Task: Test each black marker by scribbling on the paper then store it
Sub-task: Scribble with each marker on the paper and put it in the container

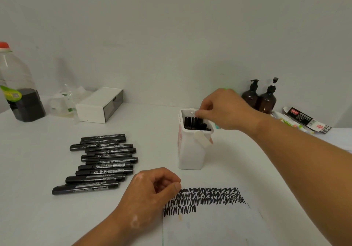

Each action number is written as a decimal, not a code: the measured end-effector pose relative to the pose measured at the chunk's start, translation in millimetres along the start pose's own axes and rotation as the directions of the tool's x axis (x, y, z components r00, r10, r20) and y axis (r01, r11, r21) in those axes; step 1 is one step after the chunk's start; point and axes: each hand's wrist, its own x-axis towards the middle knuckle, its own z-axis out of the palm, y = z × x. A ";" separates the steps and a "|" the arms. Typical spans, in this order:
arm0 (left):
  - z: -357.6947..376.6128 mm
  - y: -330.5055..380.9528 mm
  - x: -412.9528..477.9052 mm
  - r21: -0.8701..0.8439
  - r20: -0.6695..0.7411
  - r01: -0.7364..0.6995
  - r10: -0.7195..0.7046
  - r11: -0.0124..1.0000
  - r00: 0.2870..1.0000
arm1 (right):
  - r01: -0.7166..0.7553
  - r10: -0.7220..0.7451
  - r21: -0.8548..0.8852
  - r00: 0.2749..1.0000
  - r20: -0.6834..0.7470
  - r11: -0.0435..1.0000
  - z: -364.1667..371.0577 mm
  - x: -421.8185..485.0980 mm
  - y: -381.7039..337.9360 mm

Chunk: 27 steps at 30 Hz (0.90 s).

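Markers (102, 162) lie capped in a loose row on the table (47, 217), well to the left of the holder (192, 154), each one pointing sideways. More black barrels (194, 123) stand upright inside the holder, their ends showing at its open mouth. I see my right hand (222, 110) over the back right of that mouth, fingers curled and bunched down onto the barrel ends. I cannot tell whether they pinch one or only touch it. My left hand (150, 192) rests in front of the holder and a little left, loosely curled with nothing in it, the thumb at the near corner of the paper (219, 226). That paper lies in front of the holder, with bands of black scribble (205, 198) across its far edge. Behind the holder to the right stand two brown pump bottles (261, 97). Far to its left are a white box (95, 108) and a big red-capped bottle (19, 93).
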 end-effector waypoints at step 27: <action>-40.6 16.8 -1.5 0.533 -0.063 -0.116 0.177 0.838 0.982 | -0.070 0.116 0.533 0.992 -0.053 0.843 103.1 -182.2 11.9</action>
